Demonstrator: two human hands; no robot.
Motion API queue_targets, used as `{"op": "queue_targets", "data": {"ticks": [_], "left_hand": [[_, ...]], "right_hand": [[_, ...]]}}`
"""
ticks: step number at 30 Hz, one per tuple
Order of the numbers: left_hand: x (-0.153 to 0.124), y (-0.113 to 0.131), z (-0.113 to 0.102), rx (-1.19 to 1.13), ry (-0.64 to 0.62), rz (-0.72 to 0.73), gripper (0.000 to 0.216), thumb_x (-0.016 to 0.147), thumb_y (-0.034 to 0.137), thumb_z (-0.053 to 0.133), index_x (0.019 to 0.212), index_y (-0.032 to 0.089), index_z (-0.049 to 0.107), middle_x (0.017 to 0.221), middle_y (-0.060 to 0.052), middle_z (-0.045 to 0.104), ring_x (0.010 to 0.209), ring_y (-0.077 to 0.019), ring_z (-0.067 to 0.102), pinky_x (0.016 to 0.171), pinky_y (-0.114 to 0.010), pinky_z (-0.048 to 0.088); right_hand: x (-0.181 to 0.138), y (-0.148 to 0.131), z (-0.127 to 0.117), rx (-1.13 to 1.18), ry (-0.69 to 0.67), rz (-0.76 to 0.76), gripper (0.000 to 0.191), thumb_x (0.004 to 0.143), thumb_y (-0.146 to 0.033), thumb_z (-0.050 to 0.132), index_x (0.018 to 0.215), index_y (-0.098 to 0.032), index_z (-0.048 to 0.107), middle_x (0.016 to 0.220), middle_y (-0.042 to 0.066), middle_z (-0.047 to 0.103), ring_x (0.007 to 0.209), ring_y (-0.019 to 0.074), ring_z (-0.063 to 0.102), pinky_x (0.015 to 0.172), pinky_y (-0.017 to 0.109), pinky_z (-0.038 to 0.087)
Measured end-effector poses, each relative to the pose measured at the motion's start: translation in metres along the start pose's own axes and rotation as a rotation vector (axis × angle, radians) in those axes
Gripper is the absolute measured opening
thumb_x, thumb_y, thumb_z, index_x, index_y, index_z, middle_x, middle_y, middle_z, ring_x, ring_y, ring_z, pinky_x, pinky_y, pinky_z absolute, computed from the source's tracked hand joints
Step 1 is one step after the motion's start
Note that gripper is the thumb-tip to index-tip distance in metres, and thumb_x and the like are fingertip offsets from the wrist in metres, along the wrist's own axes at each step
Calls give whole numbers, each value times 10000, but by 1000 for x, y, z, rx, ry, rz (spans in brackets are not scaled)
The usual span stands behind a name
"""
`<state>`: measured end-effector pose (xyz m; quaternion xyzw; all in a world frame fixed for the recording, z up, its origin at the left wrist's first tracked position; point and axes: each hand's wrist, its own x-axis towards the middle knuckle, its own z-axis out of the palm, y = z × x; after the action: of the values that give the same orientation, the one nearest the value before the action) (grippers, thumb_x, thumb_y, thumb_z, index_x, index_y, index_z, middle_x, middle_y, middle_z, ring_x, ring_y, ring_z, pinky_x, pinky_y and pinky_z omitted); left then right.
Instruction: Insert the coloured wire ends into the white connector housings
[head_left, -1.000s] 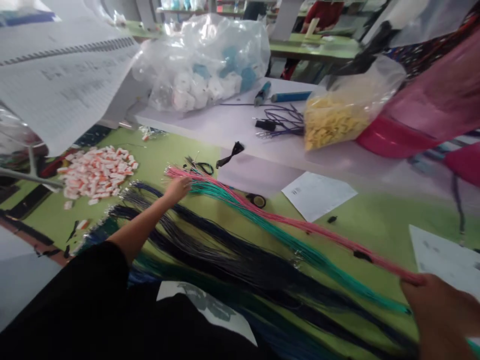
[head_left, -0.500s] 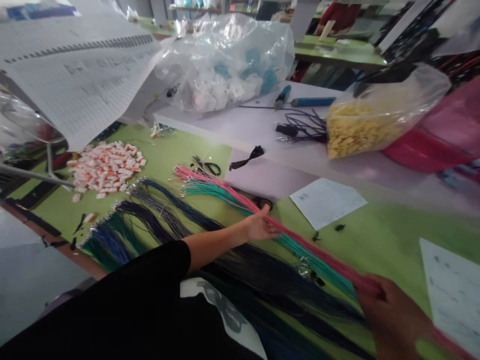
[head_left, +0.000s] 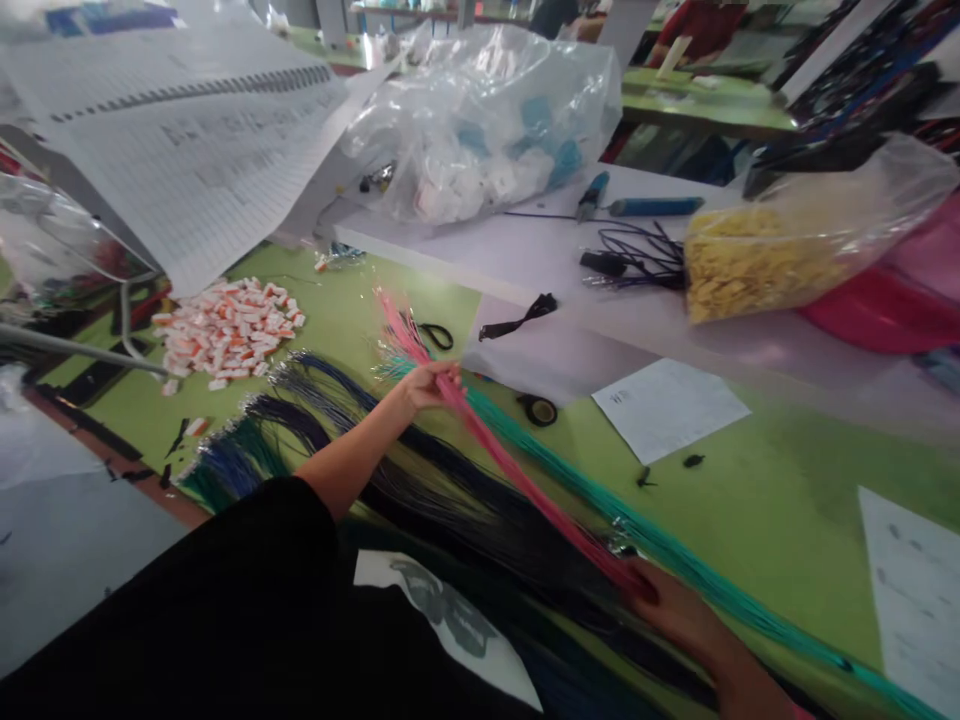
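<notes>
A long bundle of pink wires (head_left: 517,472) stretches between my two hands. My left hand (head_left: 436,386) is closed round it near the tips, which fan out beyond my fingers. Lower right, my right hand (head_left: 671,605) grips the same bundle farther along. A bundle of green wires (head_left: 600,485) lies on the table just behind the pink one, passing beyond my right hand. Nearer my body, dark blue wires (head_left: 345,380), grey wires (head_left: 300,385) and further dark bundles lie side by side, partly covered by my left arm.
White-and-orange connectors (head_left: 232,330) are heaped at the left, under a spiral notebook (head_left: 202,150). Behind stand a bag of white and blue parts (head_left: 487,140) and a bag of yellow parts (head_left: 757,260). Black tape (head_left: 537,409), scissors (head_left: 435,336) and paper sheets (head_left: 671,408) lie on the green table.
My left hand has moved left along the wires and closed round the pink bundle near its tips. My right hand has come left and nearer my body. The pink wires now lie apart from the green.
</notes>
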<state>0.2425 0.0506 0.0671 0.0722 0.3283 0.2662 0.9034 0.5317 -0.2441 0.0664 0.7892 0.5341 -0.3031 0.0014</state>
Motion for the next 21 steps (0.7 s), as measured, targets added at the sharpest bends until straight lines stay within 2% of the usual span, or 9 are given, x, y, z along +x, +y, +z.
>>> {"op": "queue_targets", "data": {"ticks": [2,3,5,7,9,12,15,17,21], "left_hand": [[-7,-6,-18,32,20,-20,345,884,173,467,548,119,521,393,28,473,346,-82,466,538,-244,457],[-10,-10,-26,41,18,-20,334,882,174,468,559,116,531,391,33,470,332,-73,447,527,-237,453],[-15,-19,-39,60,0,-10,302,874,172,474,589,115,553,391,39,467,324,-67,431,513,-229,449],[-21,-28,-50,78,-28,8,258,851,157,501,602,119,561,389,48,460,317,-64,417,500,-224,445],[-27,-36,-59,93,-61,38,207,822,155,540,619,125,568,383,61,443,311,-62,400,494,-224,445],[-36,-45,-69,114,-133,92,123,779,186,608,669,135,588,372,84,399,307,-64,376,495,-237,451],[-46,-49,-76,139,-226,119,121,727,229,682,715,136,605,367,99,356,305,-69,356,496,-260,452],[-53,-52,-78,151,-287,123,169,684,247,726,732,127,617,371,98,353,307,-71,355,500,-277,454],[-63,-56,-83,161,-374,122,252,605,265,784,735,109,635,382,88,364,313,-70,353,479,-285,438]], "right_hand": [[25,-22,-7,91,-127,-139,422,654,-475,560,978,-235,686,1079,86,691,980,280,644,841,365,518],[40,-37,-10,109,-136,-200,468,693,-485,543,1062,-221,656,1135,96,666,1025,275,625,873,376,502],[77,-74,-9,86,41,-249,458,786,-425,457,1149,-184,598,1157,120,646,1041,257,613,898,392,483],[116,-119,1,-81,233,-281,461,801,-294,448,1223,-131,540,1227,160,596,1118,268,564,951,415,440],[150,-163,16,-298,216,-364,569,770,-251,532,1299,-53,460,1331,215,496,1220,292,476,994,399,404],[180,-212,39,-360,189,-433,583,775,-176,542,1332,-50,424,1344,197,486,1246,255,443,1019,324,374],[191,-236,51,-372,210,-396,501,847,-94,372,1346,-59,400,1216,216,566,1144,258,516,935,355,429],[195,-243,52,-372,223,-335,458,862,-74,300,1296,-51,446,1123,247,589,1072,279,551,858,384,458],[204,-251,43,-321,194,-219,331,828,-68,376,1102,-49,561,1059,260,598,1027,276,575,822,370,449]]}}
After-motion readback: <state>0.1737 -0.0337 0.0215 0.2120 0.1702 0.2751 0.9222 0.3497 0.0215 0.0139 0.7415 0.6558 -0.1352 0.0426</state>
